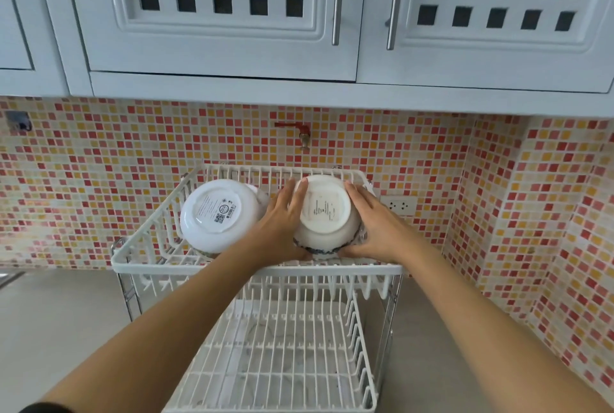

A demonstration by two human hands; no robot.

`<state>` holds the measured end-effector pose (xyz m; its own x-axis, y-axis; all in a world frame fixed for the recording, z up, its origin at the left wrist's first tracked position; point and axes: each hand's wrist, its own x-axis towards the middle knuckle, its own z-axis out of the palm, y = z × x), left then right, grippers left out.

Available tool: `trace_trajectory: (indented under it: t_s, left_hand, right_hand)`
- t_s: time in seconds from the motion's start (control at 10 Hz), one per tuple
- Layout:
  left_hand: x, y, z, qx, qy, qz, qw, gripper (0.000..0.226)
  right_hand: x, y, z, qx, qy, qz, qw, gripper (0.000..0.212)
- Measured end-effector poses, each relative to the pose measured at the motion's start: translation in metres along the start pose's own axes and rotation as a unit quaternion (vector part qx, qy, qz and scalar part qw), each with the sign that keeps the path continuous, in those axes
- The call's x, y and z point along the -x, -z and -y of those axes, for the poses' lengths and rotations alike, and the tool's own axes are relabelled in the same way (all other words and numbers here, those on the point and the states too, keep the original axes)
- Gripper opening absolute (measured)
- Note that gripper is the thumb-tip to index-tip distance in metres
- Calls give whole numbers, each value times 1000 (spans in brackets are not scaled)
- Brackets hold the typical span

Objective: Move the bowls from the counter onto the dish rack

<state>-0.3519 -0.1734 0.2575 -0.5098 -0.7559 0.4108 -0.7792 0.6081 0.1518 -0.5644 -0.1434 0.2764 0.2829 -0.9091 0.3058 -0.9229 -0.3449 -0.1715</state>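
A white two-tier dish rack [255, 269] stands on the counter against the tiled wall. On its upper tier, at the left, a white bowl [217, 215] lies upside down with its labelled base facing me. To its right a second white bowl [325, 210] with a blue patterned rim is also upside down on the upper tier. My left hand [282, 226] presses its left side and my right hand [372, 223] its right side, so both hands grip it. The lower tier [282, 352] holds nothing.
Grey upper cabinets [232, 13] hang overhead, close to the rack's top. A red wall tap [300, 131] sits behind the rack and a power socket [398, 205] to its right. The tiled wall turns a corner at the right. Beige counter [59, 329] spreads on both sides.
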Motion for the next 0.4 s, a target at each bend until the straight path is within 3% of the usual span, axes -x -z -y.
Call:
trace_trajectory:
  t_s: [0.2, 0.3, 0.4]
  left_hand:
    - [6, 13, -10, 27, 8, 24, 999, 122]
    - [19, 27, -19, 55, 28, 3, 998, 95]
    - [29, 38, -22, 60, 38, -33, 997, 75]
  right_hand:
    - [5, 6, -2, -105, -21, 11, 994, 118]
    - [20, 13, 4, -69, -33, -60, 995, 85]
    - [29, 20, 21, -47, -36, -119, 991, 68]
